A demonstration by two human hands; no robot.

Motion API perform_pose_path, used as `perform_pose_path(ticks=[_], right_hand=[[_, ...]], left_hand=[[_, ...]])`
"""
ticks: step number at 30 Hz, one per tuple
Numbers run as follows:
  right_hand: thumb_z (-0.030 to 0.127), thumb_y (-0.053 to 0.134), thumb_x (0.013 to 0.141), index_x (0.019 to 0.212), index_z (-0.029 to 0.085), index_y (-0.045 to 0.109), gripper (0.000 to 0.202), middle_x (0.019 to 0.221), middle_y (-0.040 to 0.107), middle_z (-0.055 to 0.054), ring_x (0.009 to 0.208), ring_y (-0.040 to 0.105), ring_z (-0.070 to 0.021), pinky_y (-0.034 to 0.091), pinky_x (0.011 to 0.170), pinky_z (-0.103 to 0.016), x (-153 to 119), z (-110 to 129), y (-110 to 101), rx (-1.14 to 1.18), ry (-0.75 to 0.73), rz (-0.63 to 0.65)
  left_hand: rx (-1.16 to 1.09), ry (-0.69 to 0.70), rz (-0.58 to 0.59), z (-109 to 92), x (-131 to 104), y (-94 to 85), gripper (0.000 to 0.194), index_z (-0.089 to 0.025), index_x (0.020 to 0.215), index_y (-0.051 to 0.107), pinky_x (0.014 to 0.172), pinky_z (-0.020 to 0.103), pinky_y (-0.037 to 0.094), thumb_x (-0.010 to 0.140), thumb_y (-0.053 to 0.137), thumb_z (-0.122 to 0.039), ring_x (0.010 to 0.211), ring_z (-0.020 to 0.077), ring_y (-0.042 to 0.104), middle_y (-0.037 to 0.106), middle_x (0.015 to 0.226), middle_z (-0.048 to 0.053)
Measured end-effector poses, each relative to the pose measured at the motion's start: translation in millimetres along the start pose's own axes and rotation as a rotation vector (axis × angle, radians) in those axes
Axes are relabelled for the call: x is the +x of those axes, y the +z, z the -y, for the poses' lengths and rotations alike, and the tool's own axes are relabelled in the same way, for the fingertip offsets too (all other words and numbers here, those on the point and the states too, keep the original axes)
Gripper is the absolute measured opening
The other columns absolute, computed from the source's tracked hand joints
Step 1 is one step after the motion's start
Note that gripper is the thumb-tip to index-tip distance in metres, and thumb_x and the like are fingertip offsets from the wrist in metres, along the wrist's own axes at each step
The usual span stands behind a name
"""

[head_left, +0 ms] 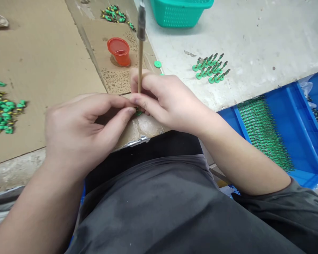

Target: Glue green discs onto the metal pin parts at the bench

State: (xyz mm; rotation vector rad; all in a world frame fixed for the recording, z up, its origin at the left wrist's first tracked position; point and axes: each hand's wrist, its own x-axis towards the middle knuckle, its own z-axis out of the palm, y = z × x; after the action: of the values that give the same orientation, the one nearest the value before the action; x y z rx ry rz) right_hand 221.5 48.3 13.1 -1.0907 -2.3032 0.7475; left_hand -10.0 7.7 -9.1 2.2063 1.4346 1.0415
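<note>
My left hand (79, 123) is closed in a pinch at the table's front edge, thumb and forefinger on a small figure (138, 113) with a green round base. Most of that figure is hidden by the fingers. My right hand (166, 100) meets it there, its fingertips at the same small piece. Between the right thumb and fingers stands a thin wooden stick (140, 63), upright, with a dark sleeve near its top. Just beyond the hands lies a green disc (157, 64) like a button. A red cup (119, 51) of liquid stands on the stained cardboard (108, 76).
Several small green figures stand on discs (212, 68) at the right. Loose green-and-yellow pieces lie in a pile (5, 111) at the left and another pile (115, 14) at the back. A green basket (178, 16) is behind. Blue trays (293, 116) sit below the table's right edge.
</note>
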Motion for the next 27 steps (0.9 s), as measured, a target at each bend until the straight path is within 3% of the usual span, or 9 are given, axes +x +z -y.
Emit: perform_pose_path(ticks=[6, 12, 17, 22, 27], right_hand=[[0.040, 0.061, 0.122, 0.102, 0.026, 0.061, 0.024, 0.111, 0.080, -0.001, 0.110, 0.078, -0.0206, 0.061, 0.102, -0.033, 6.2, 1.7, 0.8, 0.069, 0.079, 0.006], [0.035, 0.047, 0.125, 0.115, 0.023, 0.058, 0.019, 0.095, 0.076, 0.002, 0.087, 0.078, -0.0162, 0.065, 0.093, -0.032, -19.9, -3.2, 5.6, 0.332, 0.152, -0.133], [0.027, 0.054, 0.120, 0.110, 0.022, 0.065, 0.016, 0.110, 0.080, -0.004, 0.108, 0.079, -0.0219, 0.063, 0.103, -0.036, -33.9, 6.1, -0.3, 0.168, 0.152, -0.141], [0.026, 0.059, 0.117, 0.110, 0.017, 0.076, 0.021, 0.110, 0.083, -0.007, 0.104, 0.077, -0.0241, 0.056, 0.099, -0.036, -31.7, 17.8, -9.0, -0.027, 0.138, -0.061], [0.027, 0.059, 0.117, 0.108, 0.018, 0.078, 0.023, 0.114, 0.084, -0.008, 0.109, 0.078, -0.0262, 0.058, 0.100, -0.039, -32.5, 16.6, -5.8, -0.023, 0.103, -0.088]], left_hand=[[0.030, -0.021, 0.042, -9.8, 2.0, -4.5, 0.019, -0.029, 0.116, 0.089, 0.098, 0.032, 0.063, 0.112, 0.074, -0.040, 0.103, 0.0181, 0.084, 0.090, 0.113, -0.003], [0.018, -0.042, 0.031, -5.3, 3.1, -1.7, 0.019, -0.031, 0.114, 0.090, 0.088, 0.028, 0.059, 0.110, 0.076, -0.043, 0.093, 0.0156, 0.080, 0.090, 0.108, -0.005], [0.015, -0.034, 0.065, -10.5, 3.5, -4.4, 0.022, -0.029, 0.116, 0.089, 0.086, 0.027, 0.057, 0.111, 0.072, -0.043, 0.091, 0.0143, 0.078, 0.088, 0.106, -0.005], [0.082, 0.078, 0.203, -7.1, 12.5, -14.2, 0.034, -0.029, 0.130, 0.086, 0.086, 0.031, 0.055, 0.107, 0.066, -0.043, 0.099, 0.0193, 0.076, 0.084, 0.111, -0.001], [0.121, 0.174, 0.254, -0.1, 20.3, -16.9, 0.030, -0.030, 0.116, 0.086, 0.077, 0.033, 0.048, 0.106, 0.063, -0.046, 0.087, 0.0194, 0.068, 0.072, 0.099, 0.001]])
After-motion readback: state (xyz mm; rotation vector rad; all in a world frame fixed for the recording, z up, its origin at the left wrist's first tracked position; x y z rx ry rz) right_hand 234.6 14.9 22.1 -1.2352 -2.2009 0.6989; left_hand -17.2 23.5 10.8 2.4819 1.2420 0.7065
